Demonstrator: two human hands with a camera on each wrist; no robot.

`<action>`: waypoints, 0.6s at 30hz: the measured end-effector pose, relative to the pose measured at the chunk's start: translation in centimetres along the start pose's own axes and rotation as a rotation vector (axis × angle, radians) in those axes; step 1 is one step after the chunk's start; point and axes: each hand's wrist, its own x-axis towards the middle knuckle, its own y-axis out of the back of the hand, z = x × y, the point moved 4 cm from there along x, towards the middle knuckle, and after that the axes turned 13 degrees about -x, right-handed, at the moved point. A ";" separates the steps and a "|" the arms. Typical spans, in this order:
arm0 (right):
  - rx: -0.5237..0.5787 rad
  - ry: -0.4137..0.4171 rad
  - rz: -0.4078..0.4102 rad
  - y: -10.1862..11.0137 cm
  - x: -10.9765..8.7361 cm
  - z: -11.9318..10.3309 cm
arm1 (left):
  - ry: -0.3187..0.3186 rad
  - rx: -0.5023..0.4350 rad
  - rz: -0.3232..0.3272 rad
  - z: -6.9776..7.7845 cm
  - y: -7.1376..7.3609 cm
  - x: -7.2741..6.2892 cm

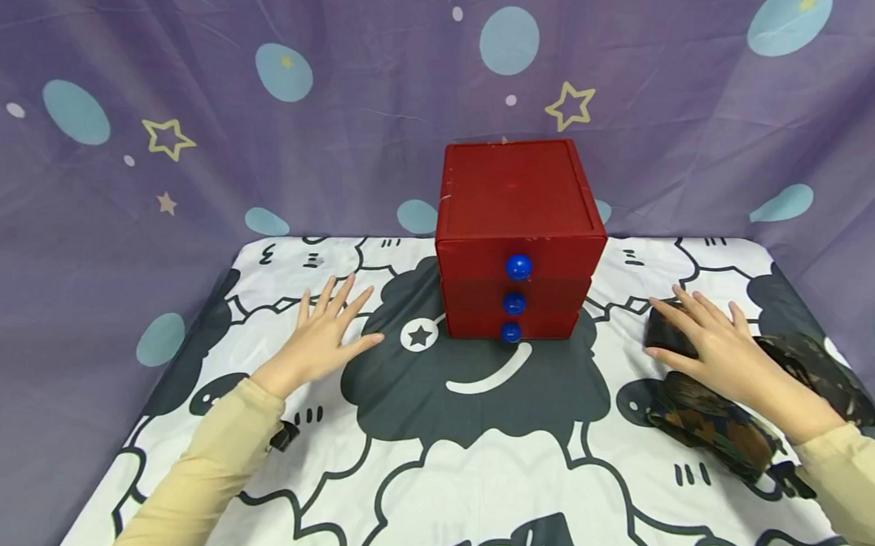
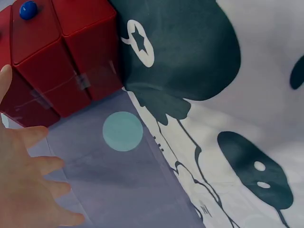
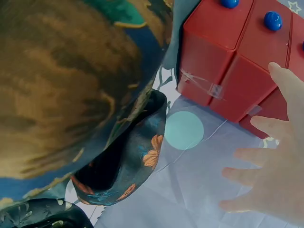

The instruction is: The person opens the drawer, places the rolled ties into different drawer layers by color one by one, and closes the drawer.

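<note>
With fingers spread, my left hand point(image 1: 317, 341) hovers over the left part of the cloth, holding nothing. My right hand point(image 1: 727, 355), fingers also spread, is above several dark patterned pouch-like items and grips none of them. Nearest me lies a brown and green patterned one point(image 1: 717, 424). A black one point(image 1: 666, 328) is partly hidden under the right fingers, and a dark leaf-print one point(image 1: 817, 375) lies farther right. In the right wrist view a floral one point(image 3: 147, 152) has a gaping opening. Between the hands stands a red three-drawer box point(image 1: 521, 195) with blue knobs point(image 1: 518, 267), its drawers closed.
A white and dark cartoon-sheep cloth point(image 1: 472, 478) covers the table. Behind it hangs a purple curtain point(image 1: 372, 83) with stars and blue spots, close to the back of the drawer box. Clear tape point(image 2: 81, 80) shows on the box's side.
</note>
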 end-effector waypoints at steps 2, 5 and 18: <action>0.003 0.017 0.019 0.2 0.1 -0.3 | -0.001 -0.015 -0.001 0.2 0.3 0.2; 0.000 0.041 0.059 0.4 0.4 -0.7 | -0.006 -0.033 0.006 0.5 0.7 0.6; 0.006 0.095 0.109 1.1 1.5 -2.6 | -0.163 -0.096 0.145 2.4 2.6 2.1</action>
